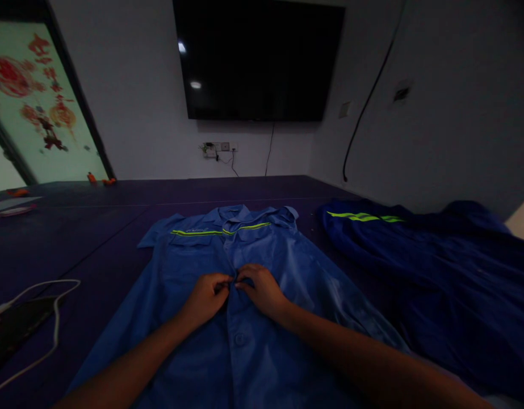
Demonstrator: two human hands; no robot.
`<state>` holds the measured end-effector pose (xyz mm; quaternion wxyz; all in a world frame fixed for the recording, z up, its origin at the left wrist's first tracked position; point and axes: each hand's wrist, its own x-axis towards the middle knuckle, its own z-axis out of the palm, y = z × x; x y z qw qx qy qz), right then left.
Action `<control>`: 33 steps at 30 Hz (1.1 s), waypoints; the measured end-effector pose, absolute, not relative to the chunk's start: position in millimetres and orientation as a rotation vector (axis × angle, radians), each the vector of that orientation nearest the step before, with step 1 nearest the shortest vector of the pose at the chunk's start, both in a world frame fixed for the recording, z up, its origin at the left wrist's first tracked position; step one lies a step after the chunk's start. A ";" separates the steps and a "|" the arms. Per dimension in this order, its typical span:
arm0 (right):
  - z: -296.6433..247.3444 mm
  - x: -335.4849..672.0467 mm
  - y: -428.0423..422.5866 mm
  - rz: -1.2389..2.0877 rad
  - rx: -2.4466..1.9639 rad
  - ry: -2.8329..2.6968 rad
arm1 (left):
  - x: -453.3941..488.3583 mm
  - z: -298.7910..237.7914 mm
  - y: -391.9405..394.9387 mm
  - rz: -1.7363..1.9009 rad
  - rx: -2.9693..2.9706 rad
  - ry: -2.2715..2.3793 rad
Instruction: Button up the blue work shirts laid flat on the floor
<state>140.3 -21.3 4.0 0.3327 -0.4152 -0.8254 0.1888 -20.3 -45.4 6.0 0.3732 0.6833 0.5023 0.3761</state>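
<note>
A blue work shirt (pixel 270 255) with yellow-green stripes across the chest lies face up in front of me, its collar at the far end. My left hand (pixel 209 295) pinches the front placket from the left, thumb and fingers together. From the other side, my right hand (pixel 259 289) grips the same edge, and the fingertips of both hands nearly meet. Whatever button sits between them is hidden by my fingers. Lower on the placket a fastened-looking button (pixel 239 339) shows.
To the right lies a darker blue garment (pixel 436 261) with a yellow-green stripe. A dark flat device (pixel 23 326) with a white cable (pixel 57 318) rests at the left. Small orange items (pixel 91 178) lie far left. A television (pixel 262 62) hangs on the wall.
</note>
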 end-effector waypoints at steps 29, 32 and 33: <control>3.5 139.1 -21.5 0.459 -1.102 -2.183 | -19.0 17.1 -50.5 0.909 2.085 1.384; 4.5 138.6 -22.3 0.451 -1.106 -2.179 | -19.4 16.3 -49.0 0.966 2.075 1.433; 4.6 138.5 -22.4 0.449 -1.106 -2.182 | -19.5 16.1 -48.8 0.985 2.064 1.447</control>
